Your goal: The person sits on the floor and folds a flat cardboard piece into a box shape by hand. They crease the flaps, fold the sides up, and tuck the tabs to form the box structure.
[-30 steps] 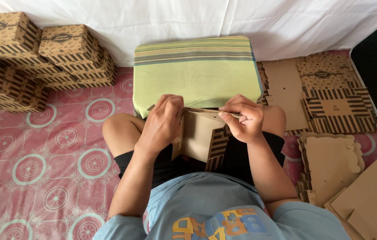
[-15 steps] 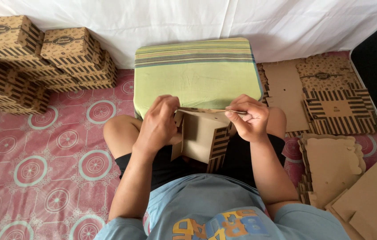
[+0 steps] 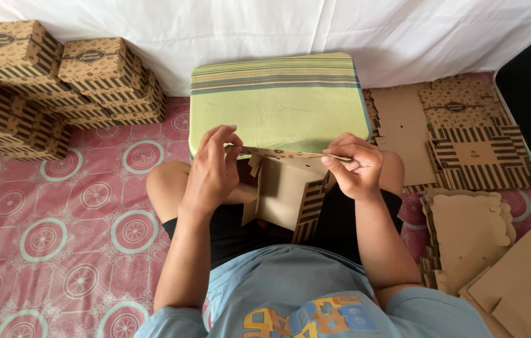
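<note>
A half-folded carton [image 3: 287, 191] of brown card sits in the person's lap, just in front of the cushion [image 3: 278, 103] and partly over its near edge. Its plain inner face is turned up, and black-and-tan striped panels show along its right side and lower corner. The top flap lies nearly flat, edge-on to the camera, spanning from one hand to the other.

The left hand [image 3: 210, 172] is at the carton's left end, fingers bent and close together, tips pinched on the flap's left edge. The right hand [image 3: 354, 166] is at the carton's right end, thumb and fingers clamped on the flap's right edge, with the remaining fingers curled beneath.

The cushion is green with striped bands along its far edge, and stands on the floor beyond the knees. Behind the cushion hangs a white sheet [image 3: 265, 31]. Well left of the cushion, finished boxes [image 3: 52, 87] are stacked in several layers against the sheet, printed with the same stripes. Right of the cushion lie flat unfolded blanks [image 3: 459, 138], some plain side up, some printed side up. Nearer than those, right of the carton, is a pile of scallop-edged card pieces [image 3: 469, 235]. A red floor mat [image 3: 59, 231] with ring patterns spreads left of the carton
</note>
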